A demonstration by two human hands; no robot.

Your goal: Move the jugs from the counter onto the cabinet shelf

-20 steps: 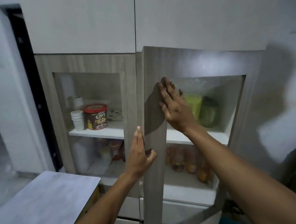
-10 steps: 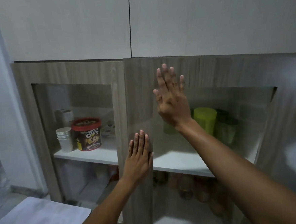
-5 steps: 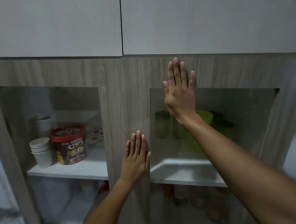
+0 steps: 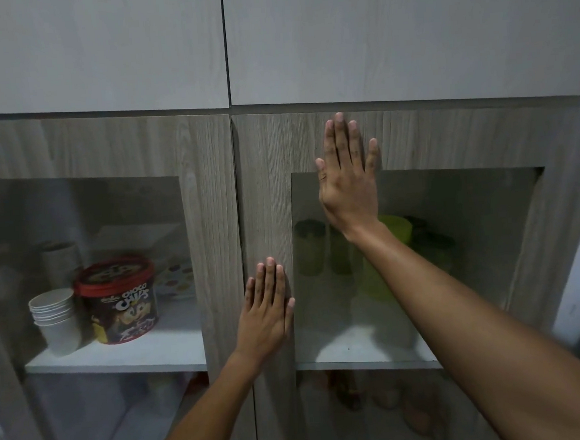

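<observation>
Both palms lie flat against the right cabinet door, a wood-grain frame with a glass pane, which sits flush with the left door. My left hand presses the door's left stile low down, fingers spread. My right hand presses higher, across the top rail and the upper edge of the glass. Behind the pane, green jugs and darker green containers stand dimly on the white cabinet shelf. Neither hand holds anything.
Behind the left glass door a red-lidded Choco Chips tub, a stack of white paper cups and a patterned plate stand on the shelf. Blurred jars fill the lower shelf. Plain white upper doors hang above.
The right door has swung from ajar to flush with the frame under both palms. My view has moved closer to the cabinet, and the counter has dropped out of sight.
</observation>
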